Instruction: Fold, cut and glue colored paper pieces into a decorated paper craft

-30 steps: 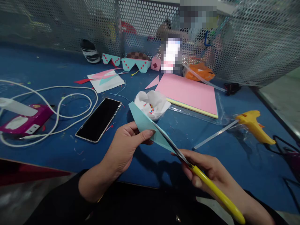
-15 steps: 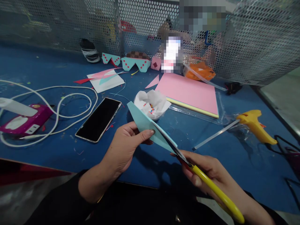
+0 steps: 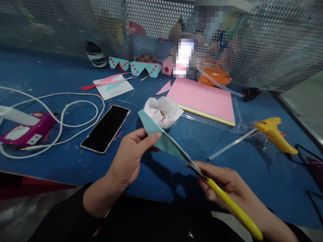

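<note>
My left hand (image 3: 132,153) pinches a light blue piece of paper (image 3: 152,127) between thumb and fingers, above the front of the table. Yellow-handled scissors (image 3: 227,200) are gripped in my right hand (image 3: 227,178), their blades lying along the paper's upper edge and pointing toward my left thumb. The blades look nearly closed; part of the handle is hidden by my fingers. Just behind the paper stands a bowl lined with white paper (image 3: 174,107), with small coloured scraps inside. A dark-screened phone (image 3: 106,129) lies left of my left hand.
A yellow glue gun (image 3: 275,132) with a clear stick lies at right. Behind are a pink paper stack (image 3: 204,97), light blue paper glasses shapes (image 3: 146,69) and loose paper strips (image 3: 113,84). A white cable (image 3: 60,117) loops around a purple power strip (image 3: 42,126) at left.
The scissor blades have closed further along the paper, and the strip above them is no longer seen. My left hand has shifted slightly left and up along the paper.
</note>
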Demonstrator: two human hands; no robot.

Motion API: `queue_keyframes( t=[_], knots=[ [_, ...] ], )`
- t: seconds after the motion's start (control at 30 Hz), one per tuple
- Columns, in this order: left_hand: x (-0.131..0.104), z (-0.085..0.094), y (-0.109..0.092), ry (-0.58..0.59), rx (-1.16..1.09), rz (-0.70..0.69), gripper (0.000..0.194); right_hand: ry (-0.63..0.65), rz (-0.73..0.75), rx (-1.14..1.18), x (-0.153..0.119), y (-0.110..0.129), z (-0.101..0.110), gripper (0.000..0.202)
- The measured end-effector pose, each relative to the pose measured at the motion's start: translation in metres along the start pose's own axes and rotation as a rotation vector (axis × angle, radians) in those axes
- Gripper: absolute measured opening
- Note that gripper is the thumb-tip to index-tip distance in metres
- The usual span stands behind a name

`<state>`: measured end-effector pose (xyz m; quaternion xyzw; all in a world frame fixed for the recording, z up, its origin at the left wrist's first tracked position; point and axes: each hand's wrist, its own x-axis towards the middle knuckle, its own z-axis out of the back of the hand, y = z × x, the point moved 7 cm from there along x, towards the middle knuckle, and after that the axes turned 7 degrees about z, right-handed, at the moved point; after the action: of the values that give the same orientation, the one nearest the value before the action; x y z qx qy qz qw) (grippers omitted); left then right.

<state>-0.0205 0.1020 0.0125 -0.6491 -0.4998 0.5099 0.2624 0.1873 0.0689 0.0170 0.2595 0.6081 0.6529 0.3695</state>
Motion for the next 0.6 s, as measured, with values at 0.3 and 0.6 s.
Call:
queue_keyframes(
  t=[0.3, 0.6],
  knots=[
    [0.0003, -0.0005, -0.0004, -0.031, -0.048, -0.001, 0.019, -0.028, -0.018, 0.095, -0.0066, -0.0041, 0.0014, 0.052],
    [0.0, -0.0024, 0.0021, -0.009, -0.018, 0.013, 0.016, -0.013, -0.05, 0.155, -0.0066, -0.0033, -0.0019, 0.053]
  ],
)
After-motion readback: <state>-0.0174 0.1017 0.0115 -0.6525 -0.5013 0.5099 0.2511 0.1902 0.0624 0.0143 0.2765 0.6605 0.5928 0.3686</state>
